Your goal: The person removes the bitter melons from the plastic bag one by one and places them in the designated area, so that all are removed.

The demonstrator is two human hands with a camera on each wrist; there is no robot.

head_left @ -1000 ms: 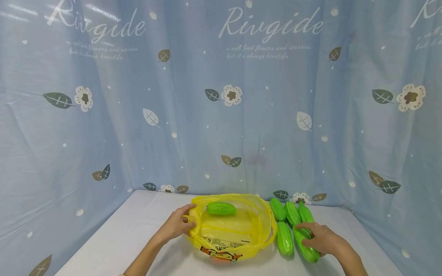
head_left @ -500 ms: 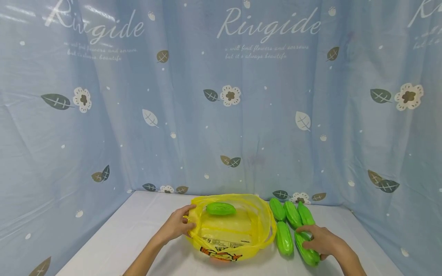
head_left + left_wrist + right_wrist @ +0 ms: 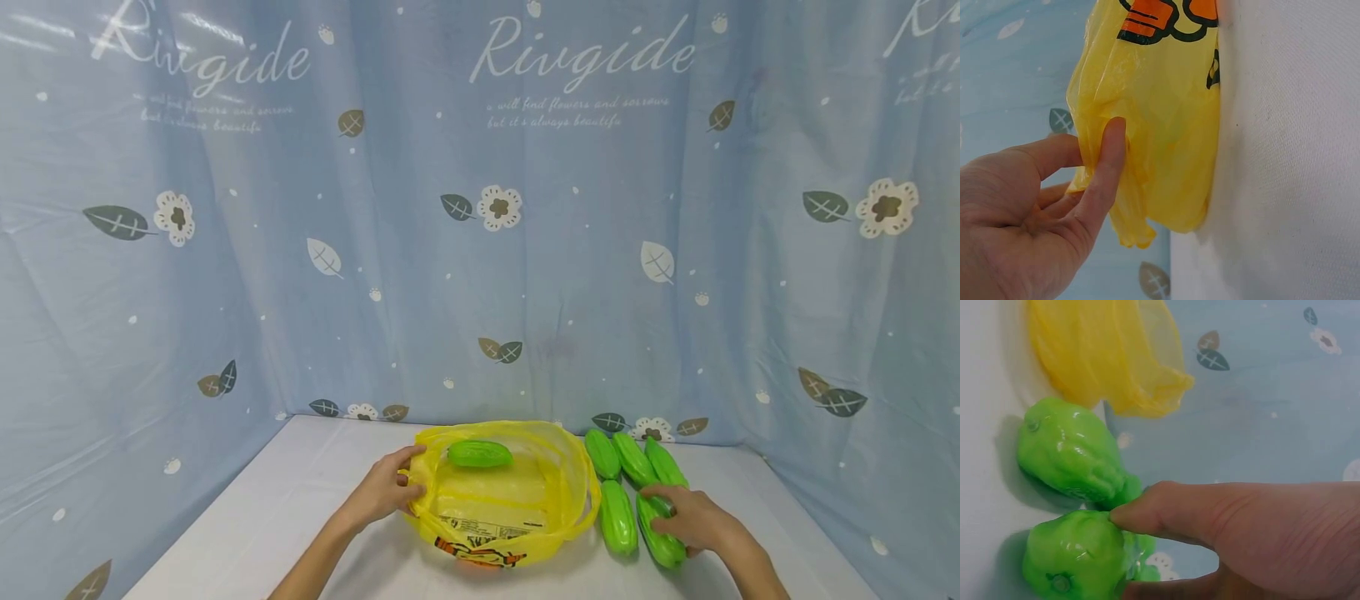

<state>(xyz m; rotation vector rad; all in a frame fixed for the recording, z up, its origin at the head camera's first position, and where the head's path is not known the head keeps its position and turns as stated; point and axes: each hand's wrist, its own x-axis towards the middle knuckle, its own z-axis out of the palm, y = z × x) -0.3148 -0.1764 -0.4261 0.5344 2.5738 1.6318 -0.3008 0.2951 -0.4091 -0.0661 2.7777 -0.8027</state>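
On the table a yellow plastic bag [image 3: 517, 546] lies with its mouth spread wide. My left hand [image 3: 384, 485] pinches its left rim; the left wrist view shows thumb and fingers on either side of the thin yellow film. Inside the bag, near its back edge, is one glossy green cucumber [image 3: 480, 454]. My right hand [image 3: 701, 518] grips the cucumber at the front right [image 3: 660, 542] from above, thumb against its side in the right wrist view. To its left lies another cucumber [image 3: 618, 518]. Three more, including a leaning one [image 3: 634, 460], lie behind these two.
A white cloth [image 3: 247, 508] covers the table. Behind and at both sides hangs a blue patterned curtain [image 3: 420, 275]. The bag's right rim [image 3: 594, 500] is close beside the cucumbers.
The cucumber under my right hand has shifted slightly, first toward the front, then back and left. The leaning cucumber behind it has moved a little left. My left hand has stayed on the bag.
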